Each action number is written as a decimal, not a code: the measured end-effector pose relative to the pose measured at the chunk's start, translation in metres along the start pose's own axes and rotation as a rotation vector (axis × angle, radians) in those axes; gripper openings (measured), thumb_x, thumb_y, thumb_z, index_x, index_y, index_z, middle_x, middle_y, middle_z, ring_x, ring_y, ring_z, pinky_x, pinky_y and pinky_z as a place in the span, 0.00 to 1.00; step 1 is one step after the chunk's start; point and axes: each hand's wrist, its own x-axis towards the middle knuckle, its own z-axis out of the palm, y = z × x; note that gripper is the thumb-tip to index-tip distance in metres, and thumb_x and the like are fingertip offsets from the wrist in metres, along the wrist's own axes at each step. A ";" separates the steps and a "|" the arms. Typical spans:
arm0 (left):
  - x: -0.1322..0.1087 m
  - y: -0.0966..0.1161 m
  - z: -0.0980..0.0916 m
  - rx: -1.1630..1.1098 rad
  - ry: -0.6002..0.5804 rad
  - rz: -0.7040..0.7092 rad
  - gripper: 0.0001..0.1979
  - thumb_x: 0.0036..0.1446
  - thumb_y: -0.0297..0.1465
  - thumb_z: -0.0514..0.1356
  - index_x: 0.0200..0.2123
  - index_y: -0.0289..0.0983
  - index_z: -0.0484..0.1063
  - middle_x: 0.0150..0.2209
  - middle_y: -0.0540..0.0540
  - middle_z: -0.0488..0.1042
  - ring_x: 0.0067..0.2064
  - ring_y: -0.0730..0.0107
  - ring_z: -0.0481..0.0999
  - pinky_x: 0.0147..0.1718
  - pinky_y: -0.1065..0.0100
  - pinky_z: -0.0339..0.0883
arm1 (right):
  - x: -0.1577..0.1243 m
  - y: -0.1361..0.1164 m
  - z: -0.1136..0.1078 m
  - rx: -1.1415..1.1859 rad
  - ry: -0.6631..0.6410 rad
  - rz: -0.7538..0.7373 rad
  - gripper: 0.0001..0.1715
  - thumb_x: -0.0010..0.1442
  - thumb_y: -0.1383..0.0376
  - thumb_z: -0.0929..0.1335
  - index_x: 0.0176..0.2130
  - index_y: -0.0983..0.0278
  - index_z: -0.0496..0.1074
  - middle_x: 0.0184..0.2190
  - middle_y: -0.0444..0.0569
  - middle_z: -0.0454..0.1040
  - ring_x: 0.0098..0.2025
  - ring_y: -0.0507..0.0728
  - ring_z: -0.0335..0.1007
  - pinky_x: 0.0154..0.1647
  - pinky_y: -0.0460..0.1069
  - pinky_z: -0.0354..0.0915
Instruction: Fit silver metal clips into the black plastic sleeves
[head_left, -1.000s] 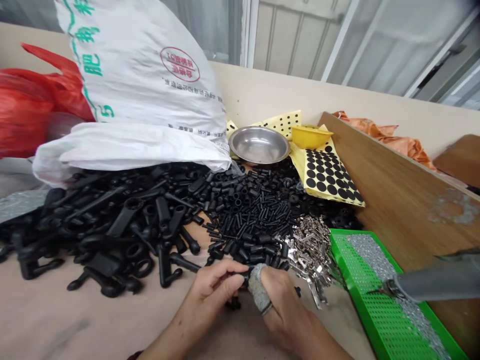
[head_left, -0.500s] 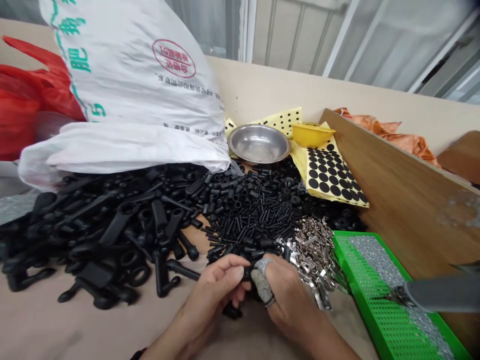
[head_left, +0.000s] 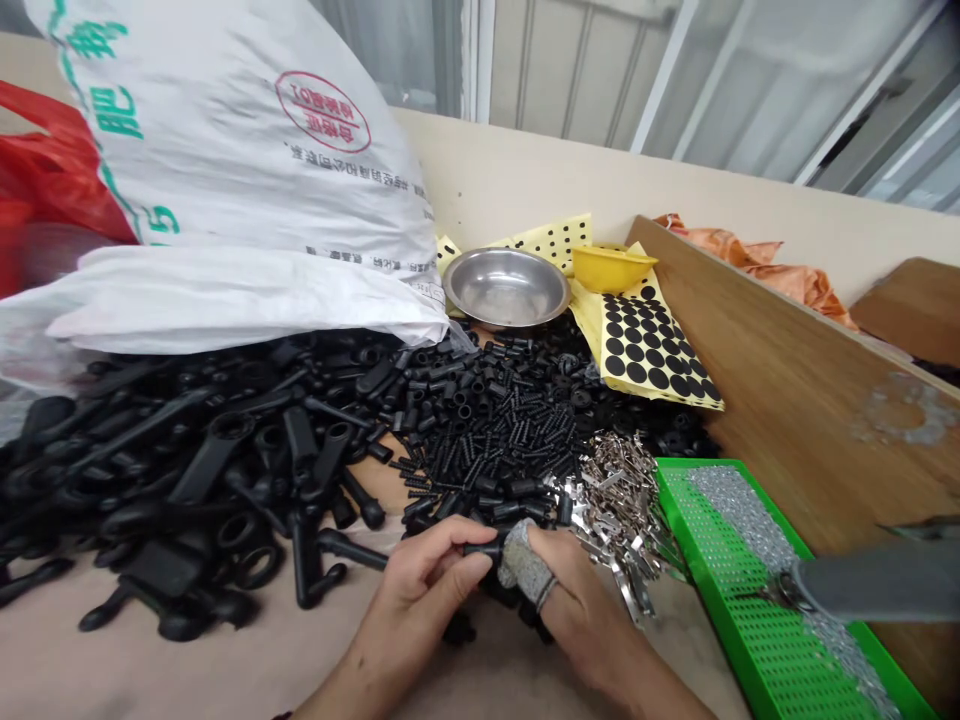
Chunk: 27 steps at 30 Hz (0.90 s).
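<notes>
My left hand (head_left: 431,580) and my right hand (head_left: 559,600) meet at the near edge of the table, fingers curled. Together they pinch a small black plastic part (head_left: 482,549) between their fingertips. My right thumb wears a grey knitted finger cot (head_left: 519,563). Just beyond the hands lies a heap of small black sleeves and springs (head_left: 495,430). A pile of shiny metal clips (head_left: 619,490) lies to the right of it. Another black piece (head_left: 457,630) rests on the table under my hands.
Large black plastic handles (head_left: 187,470) spill from a white woven sack (head_left: 225,190) on the left. A steel bowl (head_left: 506,286), a yellow bowl (head_left: 609,268) and yellow sheets of black dots (head_left: 652,350) sit at the back. A green perforated tray (head_left: 757,590) of screws and a grey tool (head_left: 870,580) are on the right.
The view has drifted slightly, so the scene has shifted left. My hands have stayed together on the small black part, turning it a little.
</notes>
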 end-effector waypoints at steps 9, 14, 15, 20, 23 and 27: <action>-0.001 0.001 0.001 0.222 0.036 0.343 0.10 0.53 0.21 0.58 0.37 0.40 0.74 0.35 0.48 0.78 0.36 0.68 0.77 0.35 0.74 0.69 | -0.002 0.003 0.001 -0.091 0.058 -0.080 0.11 0.58 0.68 0.54 0.24 0.61 0.50 0.23 0.43 0.60 0.27 0.53 0.57 0.28 0.46 0.51; -0.002 0.000 0.008 0.083 0.106 0.025 0.06 0.53 0.30 0.59 0.33 0.38 0.76 0.25 0.49 0.77 0.24 0.70 0.75 0.23 0.74 0.69 | 0.001 0.002 0.001 -0.189 0.097 -0.238 0.08 0.56 0.70 0.55 0.25 0.61 0.53 0.23 0.45 0.63 0.26 0.54 0.58 0.27 0.47 0.52; -0.003 -0.002 0.008 0.049 0.106 -0.027 0.07 0.53 0.31 0.59 0.34 0.37 0.76 0.22 0.50 0.75 0.23 0.70 0.74 0.22 0.74 0.69 | 0.002 0.002 0.002 -0.203 0.107 -0.279 0.08 0.55 0.70 0.55 0.25 0.61 0.54 0.24 0.46 0.63 0.26 0.54 0.58 0.27 0.48 0.53; -0.004 -0.006 0.007 0.082 0.078 0.067 0.06 0.53 0.29 0.59 0.34 0.38 0.76 0.28 0.49 0.77 0.27 0.68 0.76 0.25 0.73 0.70 | 0.003 0.003 0.003 -0.212 0.125 -0.241 0.08 0.56 0.70 0.55 0.25 0.61 0.53 0.23 0.45 0.63 0.26 0.54 0.59 0.27 0.47 0.52; -0.004 -0.005 0.006 0.165 0.096 0.254 0.08 0.54 0.24 0.59 0.35 0.41 0.74 0.33 0.49 0.78 0.34 0.69 0.77 0.32 0.74 0.69 | 0.002 0.001 0.001 -0.140 0.093 -0.143 0.10 0.57 0.69 0.55 0.24 0.60 0.50 0.22 0.43 0.60 0.25 0.53 0.57 0.26 0.47 0.51; -0.003 -0.002 0.006 0.245 0.102 0.402 0.13 0.54 0.20 0.58 0.39 0.42 0.72 0.35 0.49 0.76 0.37 0.70 0.76 0.36 0.76 0.68 | 0.001 -0.002 0.000 -0.002 0.102 -0.039 0.11 0.59 0.67 0.55 0.24 0.61 0.50 0.23 0.43 0.60 0.27 0.53 0.58 0.29 0.46 0.54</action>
